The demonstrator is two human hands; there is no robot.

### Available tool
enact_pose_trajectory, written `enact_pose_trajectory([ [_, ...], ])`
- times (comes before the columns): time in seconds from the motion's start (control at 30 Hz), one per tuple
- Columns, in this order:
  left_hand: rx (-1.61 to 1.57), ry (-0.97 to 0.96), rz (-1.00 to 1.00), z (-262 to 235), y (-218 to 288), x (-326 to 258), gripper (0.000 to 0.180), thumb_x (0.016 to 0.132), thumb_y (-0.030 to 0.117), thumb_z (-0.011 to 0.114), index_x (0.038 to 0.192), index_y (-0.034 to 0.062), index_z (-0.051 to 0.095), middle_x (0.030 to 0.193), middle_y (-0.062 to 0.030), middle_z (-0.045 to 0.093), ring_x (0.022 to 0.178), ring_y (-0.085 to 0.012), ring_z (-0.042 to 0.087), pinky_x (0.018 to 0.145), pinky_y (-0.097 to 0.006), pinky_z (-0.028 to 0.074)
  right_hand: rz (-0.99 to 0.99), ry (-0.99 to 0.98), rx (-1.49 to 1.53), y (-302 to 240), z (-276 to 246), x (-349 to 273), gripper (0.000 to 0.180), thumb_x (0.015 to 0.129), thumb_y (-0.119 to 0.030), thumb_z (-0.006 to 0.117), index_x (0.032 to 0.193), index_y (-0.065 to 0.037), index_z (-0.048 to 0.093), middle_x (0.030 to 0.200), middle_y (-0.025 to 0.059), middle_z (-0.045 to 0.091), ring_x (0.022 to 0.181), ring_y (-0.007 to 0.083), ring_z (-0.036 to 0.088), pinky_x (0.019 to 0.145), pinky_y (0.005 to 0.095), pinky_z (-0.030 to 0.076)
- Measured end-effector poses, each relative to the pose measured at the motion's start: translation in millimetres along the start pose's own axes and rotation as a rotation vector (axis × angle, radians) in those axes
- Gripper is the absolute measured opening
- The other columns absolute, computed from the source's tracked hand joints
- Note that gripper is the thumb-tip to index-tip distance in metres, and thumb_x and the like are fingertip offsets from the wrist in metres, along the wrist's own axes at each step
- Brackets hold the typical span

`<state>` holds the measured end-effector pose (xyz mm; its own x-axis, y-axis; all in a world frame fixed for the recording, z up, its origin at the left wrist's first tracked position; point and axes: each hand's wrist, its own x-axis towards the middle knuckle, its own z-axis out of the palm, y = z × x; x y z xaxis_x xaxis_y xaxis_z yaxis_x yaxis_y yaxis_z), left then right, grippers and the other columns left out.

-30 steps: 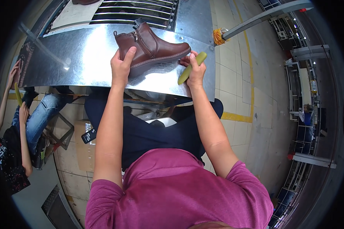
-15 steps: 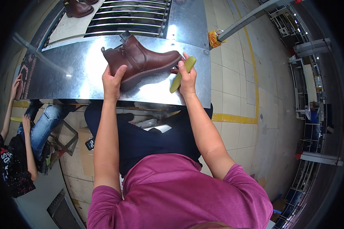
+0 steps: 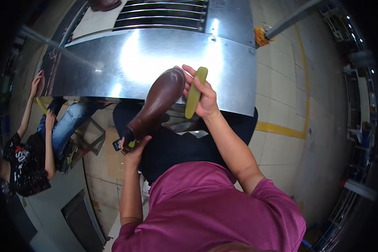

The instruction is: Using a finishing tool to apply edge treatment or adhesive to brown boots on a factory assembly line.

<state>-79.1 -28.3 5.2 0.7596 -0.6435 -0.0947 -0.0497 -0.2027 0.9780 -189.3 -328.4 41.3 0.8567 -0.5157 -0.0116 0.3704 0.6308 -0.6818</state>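
A brown leather ankle boot hangs over the table's near edge, its toe up and away from me and its shaft toward my body. My left hand is closed round the shaft end; part of its grip is hidden. An olive-green oblong bar with rounded ends lies across my right hand, pinned under the thumb. The fingers of that hand reach behind the bar to the boot's toe; whether they all touch it I cannot tell.
The shiny metal table borders a roller conveyor, where another brown boot stands on a white board. At left, a co-worker's arm reaches the table. A grey post rises at right.
The boot has come down off the table toward me, its toe swinging from right to away from me. My left hand has dropped with it; the right still holds the green bar.
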Motion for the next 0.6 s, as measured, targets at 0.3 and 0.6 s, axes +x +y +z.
enact_pose_trajectory([
  [0.3, -0.197, 0.168, -0.17, 5, -14, -27, 0.078, 0.079, 0.006, 0.089, 0.148, 0.0033, 0.053, 0.147, -0.0126, 0.057, 0.131, -0.0246, 0.058, 0.112, -0.039, 0.048, 0.126, -0.095, 0.127, 24, 24, 7, 0.07, 0.104, -0.034, 0.059, 0.158, 0.0, 0.032, 0.161, 0.0195, 0.041, 0.135, 0.024, 0.054, 0.109, 0.0325, 0.045],
  [0.6, 0.076, 0.163, 0.231, 15, -23, -19, 0.075, 0.078, 0.008, 0.089, 0.144, 0.0054, 0.055, 0.147, -0.0177, 0.058, 0.138, -0.033, 0.055, 0.114, -0.043, 0.047, 0.106, -0.054, 0.115, 28, 17, 9, 0.066, 0.105, -0.031, 0.058, 0.157, 0.001, 0.032, 0.158, 0.0183, 0.045, 0.135, 0.023, 0.054, 0.112, 0.0344, 0.043],
])
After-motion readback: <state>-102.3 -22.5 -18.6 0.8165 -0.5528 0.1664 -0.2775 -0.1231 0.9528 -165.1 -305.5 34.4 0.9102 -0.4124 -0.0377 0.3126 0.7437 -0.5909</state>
